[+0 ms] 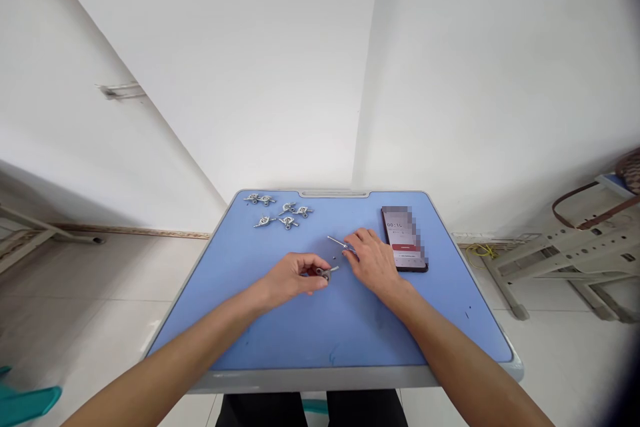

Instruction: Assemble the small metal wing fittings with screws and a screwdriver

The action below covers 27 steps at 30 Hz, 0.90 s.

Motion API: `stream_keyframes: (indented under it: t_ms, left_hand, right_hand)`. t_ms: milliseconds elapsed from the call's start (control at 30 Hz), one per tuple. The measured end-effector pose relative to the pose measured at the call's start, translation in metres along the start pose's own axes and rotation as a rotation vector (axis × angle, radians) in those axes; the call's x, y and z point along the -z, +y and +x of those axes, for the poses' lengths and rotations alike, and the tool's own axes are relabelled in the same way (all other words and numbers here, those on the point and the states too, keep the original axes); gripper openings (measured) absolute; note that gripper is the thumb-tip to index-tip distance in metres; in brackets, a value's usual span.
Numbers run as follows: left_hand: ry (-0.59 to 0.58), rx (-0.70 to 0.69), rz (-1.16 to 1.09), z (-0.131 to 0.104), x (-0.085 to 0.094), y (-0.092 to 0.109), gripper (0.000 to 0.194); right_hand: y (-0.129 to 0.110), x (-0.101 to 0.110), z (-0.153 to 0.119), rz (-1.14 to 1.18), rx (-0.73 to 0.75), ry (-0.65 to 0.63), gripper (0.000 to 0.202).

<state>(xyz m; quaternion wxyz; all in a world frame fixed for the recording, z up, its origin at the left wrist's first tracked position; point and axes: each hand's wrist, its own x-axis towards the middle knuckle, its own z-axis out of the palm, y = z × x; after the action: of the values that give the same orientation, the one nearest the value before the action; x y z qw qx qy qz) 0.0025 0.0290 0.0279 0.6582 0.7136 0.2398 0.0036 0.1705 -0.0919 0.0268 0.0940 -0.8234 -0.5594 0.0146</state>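
My left hand [295, 275] pinches a small grey metal part [326, 273] with a round body and a thin arm pointing right, over the middle of the blue desk [280, 340]. In my right hand [373, 257] is a small screwdriver [341, 243], its slim metal shaft pointing up and to the left; the fingers cover most of its handle. A tiny dark piece, perhaps a screw [335, 257], lies between the two hands. Several similar grey metal parts [289, 221] rest at the far left of the desk, apart from both hands.
A phone [404, 240] showing a timer lies just right of my right hand. White wall [280, 80] rises behind the desk's far edge. Another desk frame [565, 247] stands at the right, with a yellow cord [481, 251] on the floor. A teal stool [30, 403] shows lower left.
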Motion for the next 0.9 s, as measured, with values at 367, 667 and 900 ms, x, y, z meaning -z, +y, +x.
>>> stream_keyframes:
  t_ms: [367,667,900]
  left_hand:
    - [0.025,0.105,-0.883,0.011,0.012,-0.006,0.030]
    - [0.137,0.167,-1.078,0.003,0.010,-0.008,0.017]
    - [0.171,0.117,-0.978,0.001,0.008,-0.014,0.028]
  right_hand:
    - [-0.016,-0.022,0.008,-0.040,0.129,-0.062,0.024]
    - [-0.017,-0.016,0.000,0.770,0.010,0.131,0.015]
    - [-0.022,-0.017,0.000,0.975,-0.054,0.070,0.017]
